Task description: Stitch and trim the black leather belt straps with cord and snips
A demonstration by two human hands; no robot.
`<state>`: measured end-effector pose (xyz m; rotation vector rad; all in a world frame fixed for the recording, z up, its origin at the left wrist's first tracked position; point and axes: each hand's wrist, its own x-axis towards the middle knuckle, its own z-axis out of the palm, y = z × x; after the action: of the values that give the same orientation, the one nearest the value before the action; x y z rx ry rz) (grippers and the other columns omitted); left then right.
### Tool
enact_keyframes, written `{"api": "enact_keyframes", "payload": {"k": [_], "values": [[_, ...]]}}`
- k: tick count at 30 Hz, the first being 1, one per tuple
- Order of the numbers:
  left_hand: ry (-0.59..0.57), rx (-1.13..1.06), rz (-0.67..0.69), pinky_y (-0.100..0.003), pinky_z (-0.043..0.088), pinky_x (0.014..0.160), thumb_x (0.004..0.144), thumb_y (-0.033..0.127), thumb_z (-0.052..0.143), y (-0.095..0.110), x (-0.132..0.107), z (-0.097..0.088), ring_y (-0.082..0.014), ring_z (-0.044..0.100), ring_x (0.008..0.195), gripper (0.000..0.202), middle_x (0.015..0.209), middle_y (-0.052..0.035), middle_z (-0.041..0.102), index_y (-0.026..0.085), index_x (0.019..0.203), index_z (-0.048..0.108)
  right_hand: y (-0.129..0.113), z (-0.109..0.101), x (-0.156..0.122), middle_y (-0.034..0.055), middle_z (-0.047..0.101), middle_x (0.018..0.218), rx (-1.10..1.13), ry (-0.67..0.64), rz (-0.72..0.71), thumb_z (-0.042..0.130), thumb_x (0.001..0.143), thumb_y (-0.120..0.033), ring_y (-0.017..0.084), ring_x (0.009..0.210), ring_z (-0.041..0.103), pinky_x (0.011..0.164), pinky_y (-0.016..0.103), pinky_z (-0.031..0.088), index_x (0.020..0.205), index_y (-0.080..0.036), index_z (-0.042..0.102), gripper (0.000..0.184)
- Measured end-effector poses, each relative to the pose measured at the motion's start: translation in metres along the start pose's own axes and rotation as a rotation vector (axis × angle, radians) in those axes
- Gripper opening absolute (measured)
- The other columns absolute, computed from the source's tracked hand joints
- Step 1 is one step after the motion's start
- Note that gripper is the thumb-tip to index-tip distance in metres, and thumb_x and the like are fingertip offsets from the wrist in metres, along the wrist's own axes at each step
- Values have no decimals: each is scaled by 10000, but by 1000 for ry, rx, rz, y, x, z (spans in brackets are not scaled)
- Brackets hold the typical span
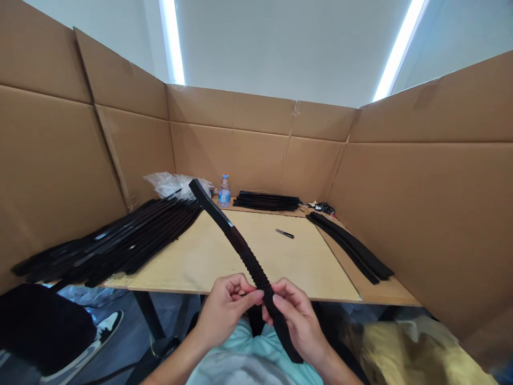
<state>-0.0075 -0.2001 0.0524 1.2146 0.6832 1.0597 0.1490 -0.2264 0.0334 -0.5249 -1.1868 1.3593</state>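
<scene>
Both hands grip one long black strip (pixel 215 210), which slants from my lap up over the table. Its far part looks smooth and stiff; nearer my hands the edges are ruffled, like gathered fabric. My left hand (pixel 230 306) pinches the strip's left edge between thumb and fingers. My right hand (pixel 294 310) pinches the right edge at about the same height, with the strip's lower end hanging past it. What lies under my fingertips is hidden.
Many black strips (pixel 132 240) lie piled on the table's left. At the back stand a water bottle (pixel 225 191), a plastic bag (pixel 172 185) and a stack of dark strips (pixel 266 201). A small knife (pixel 285 233) lies mid-table; black strips (pixel 348 243) lie right. Cardboard walls (pixel 256 155) surround the table.
</scene>
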Motion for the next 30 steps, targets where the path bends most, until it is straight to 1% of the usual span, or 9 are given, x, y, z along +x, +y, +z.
{"api": "enact_keyframes", "payload": {"k": [5, 8, 10, 12, 15, 19, 22, 26, 30], "values": [[55, -23, -37, -214, 477, 568, 440, 196, 884, 5, 2, 0, -111, 591, 569, 403, 604, 23, 640, 138, 589, 514, 2, 0, -2, 39, 654, 934, -48, -18, -4, 748, 783, -267, 128, 843, 606, 752, 224, 484, 1079, -216, 641, 319], [58, -19, -47, -186, 451, 558, 422, 169, 883, 8, 2, 1, -88, 550, 568, 400, 585, 45, 600, 132, 584, 519, 1, 0, -2, 17, 652, 945, -26, -51, 20, 801, 722, -223, 129, 894, 600, 828, 237, 480, 1213, -260, 585, 538], [51, -2, -52, -176, 425, 538, 443, 200, 878, 9, 1, 1, -75, 520, 544, 402, 563, 51, 576, 136, 574, 503, -1, 1, -1, 19, 654, 943, -45, -72, 22, 830, 678, -204, 137, 914, 598, 849, 239, 482, 1150, -238, 629, 515], [45, 38, -44, -160, 367, 485, 479, 252, 867, 9, 0, 2, -54, 462, 491, 406, 522, 61, 537, 141, 556, 484, -2, 3, 0, 26, 647, 915, -83, -71, 27, 842, 652, -198, 141, 864, 600, 782, 234, 517, 1009, -191, 671, 396], [30, 100, -32, -162, 295, 436, 566, 362, 823, 8, -3, 3, -42, 402, 440, 419, 491, 62, 504, 150, 547, 462, -1, 6, -1, 1, 600, 809, -85, -44, 69, 817, 682, -251, 108, 648, 565, 525, 212, 540, 861, -165, 601, 293], [-2, 149, -12, -177, 301, 426, 656, 438, 755, 7, -4, 4, -63, 452, 423, 425, 470, 44, 530, 165, 561, 444, 3, 7, -2, -44, 572, 641, -89, -70, 129, 740, 776, -348, 63, 432, 498, 361, 143, 407, 808, -190, 433, 347], [-20, 152, 12, -196, 378, 473, 707, 422, 724, 8, -4, 3, -100, 548, 476, 391, 505, 2, 604, 165, 584, 457, 2, 6, -1, -18, 611, 669, -80, -57, 108, 675, 830, -410, 35, 404, 453, 380, 129, 329, 793, -192, 390, 361], [-21, 89, 15, -251, 471, 554, 731, 388, 713, 7, -2, 2, -148, 624, 558, 340, 594, -42, 672, 160, 616, 487, -5, 6, 0, 29, 634, 736, 9, -21, 89, 629, 853, -456, 73, 526, 501, 483, 180, 369, 816, -168, 489, 322], [20, -19, -36, -264, 498, 544, 502, 303, 863, 6, 0, 2, -160, 627, 540, 416, 582, 12, 646, 165, 597, 482, -7, 6, -2, 50, 637, 839, -36, -15, 57, 698, 805, -416, 107, 613, 530, 538, 217, 400, 970, -172, 599, 311]]}}
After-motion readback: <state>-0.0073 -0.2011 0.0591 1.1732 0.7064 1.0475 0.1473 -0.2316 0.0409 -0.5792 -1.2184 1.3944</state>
